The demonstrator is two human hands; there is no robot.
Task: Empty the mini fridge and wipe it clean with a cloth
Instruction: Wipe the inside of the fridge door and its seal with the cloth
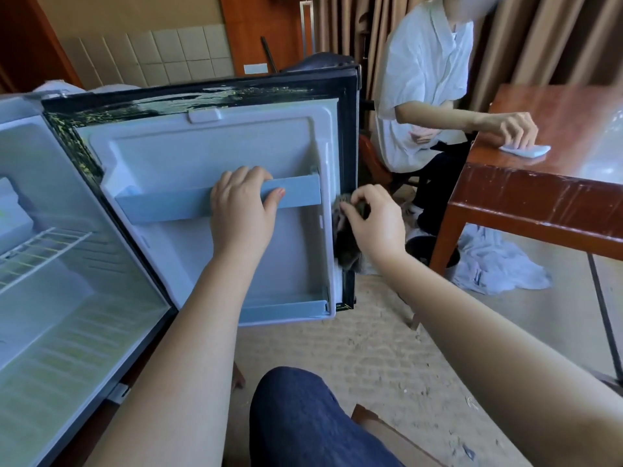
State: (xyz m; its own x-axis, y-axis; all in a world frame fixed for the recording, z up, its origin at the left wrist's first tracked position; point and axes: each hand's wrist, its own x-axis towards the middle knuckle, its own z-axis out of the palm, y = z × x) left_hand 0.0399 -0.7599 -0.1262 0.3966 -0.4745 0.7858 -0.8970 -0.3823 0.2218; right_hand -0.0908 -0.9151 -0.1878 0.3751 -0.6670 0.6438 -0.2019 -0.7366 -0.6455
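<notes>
Mini fridge (67,315) is at 9 o'clock with its door (209,153) swung open across the middle. Left hand (241,200) is curled over the door's shelf rail (161,205), gripping it, while the right hand (374,220) pinches the dark cloth (347,244) against the door's edge seal (350,146), at 3 o'clock from the left hand. Up at 2 o'clock another person presses a white cloth (526,150) on the tabletop (556,109).

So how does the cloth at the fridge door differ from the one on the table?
The dark cloth is bunched and hanging, pinched by the right hand at the edge of the fridge door. The white cloth lies folded flat on the table under another person's hand. Both have a hand on them.
</notes>
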